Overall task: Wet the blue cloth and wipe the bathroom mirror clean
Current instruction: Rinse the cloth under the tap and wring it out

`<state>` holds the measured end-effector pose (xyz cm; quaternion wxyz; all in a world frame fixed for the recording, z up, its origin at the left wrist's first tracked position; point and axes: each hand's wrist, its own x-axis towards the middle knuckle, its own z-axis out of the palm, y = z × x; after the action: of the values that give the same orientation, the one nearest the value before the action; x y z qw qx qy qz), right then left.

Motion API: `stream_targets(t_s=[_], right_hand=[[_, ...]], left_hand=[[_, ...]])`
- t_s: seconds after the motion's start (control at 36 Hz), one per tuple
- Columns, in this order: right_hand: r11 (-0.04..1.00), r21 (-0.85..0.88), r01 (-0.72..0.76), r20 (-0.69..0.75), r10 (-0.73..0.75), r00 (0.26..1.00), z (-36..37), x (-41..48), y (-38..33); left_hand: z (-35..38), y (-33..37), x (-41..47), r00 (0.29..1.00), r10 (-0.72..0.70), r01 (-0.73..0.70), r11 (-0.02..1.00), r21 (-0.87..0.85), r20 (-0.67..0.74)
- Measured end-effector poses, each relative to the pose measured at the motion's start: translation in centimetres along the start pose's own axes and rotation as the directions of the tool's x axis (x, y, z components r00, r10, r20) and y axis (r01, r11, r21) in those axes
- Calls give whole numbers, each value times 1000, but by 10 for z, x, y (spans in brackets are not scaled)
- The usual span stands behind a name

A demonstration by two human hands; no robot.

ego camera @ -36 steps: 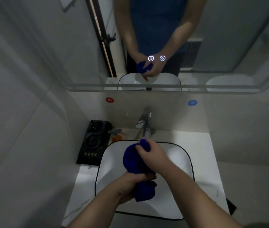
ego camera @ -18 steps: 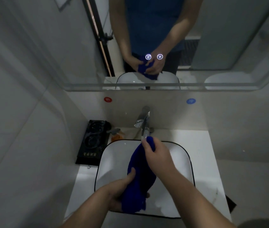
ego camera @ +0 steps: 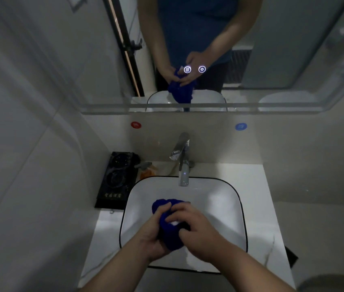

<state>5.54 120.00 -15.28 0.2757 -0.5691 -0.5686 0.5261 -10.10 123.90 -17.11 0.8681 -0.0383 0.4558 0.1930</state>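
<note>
Wringing: both hands bunch the cloth (ego camera: 170, 230) over the sink (ego camera: 226, 207), likely so any drip falls into the bowl and not on the bench (ego camera: 255, 178).
Left hand (ego camera: 153, 239): grip clamped on the cloth's lower left side, thumb up along the fabric, forearm coming in from below at a slant.
Right hand (ego camera: 198, 230): grip closed on the cloth from the right, fingers curled over its top, wrist bent inward toward the left hand.
Cloth: a tight blue wad between the two palms, held above the bowl, clear of the spout.
Tap (ego camera: 182, 163): stands just behind the bowl; I see no stream from it, though the light is dim.
Box (ego camera: 115, 180): dark, leaning at the sink's left against the wall.
Mirror (ego camera: 293, 60): above the tap, untouched; it shows the same two hands on the cloth.
Stage: a squeeze before wiping, I'd judge.
</note>
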Motion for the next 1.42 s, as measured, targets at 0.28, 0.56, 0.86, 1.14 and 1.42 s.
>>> stream_targets(t_s=[0.28, 0.56, 0.86, 1.14, 1.42], right_hand=[[959, -188, -212, -333, 141, 932, 16, 7, 13], [747, -605, -275, -269, 134, 954, 22, 15, 14], [696, -700, -160, -63, 163, 985, -15, 18, 45], [680, -722, 129, 88, -95, 992, -10, 28, 76], [514, -750, 415, 273, -331, 903, -20, 37, 69]], left_hand=[[16, -1, 9, 994, 82, -82, 997, -4, -74], [3, -18, 9, 996, 42, -32, 990, 135, -78], [-36, 4, 13, 967, 65, -12, 978, 208, -248], [-29, 13, 1, 990, -133, 112, 946, 305, 49], [-30, 32, 15, 894, -448, 345, 671, 656, -11]])
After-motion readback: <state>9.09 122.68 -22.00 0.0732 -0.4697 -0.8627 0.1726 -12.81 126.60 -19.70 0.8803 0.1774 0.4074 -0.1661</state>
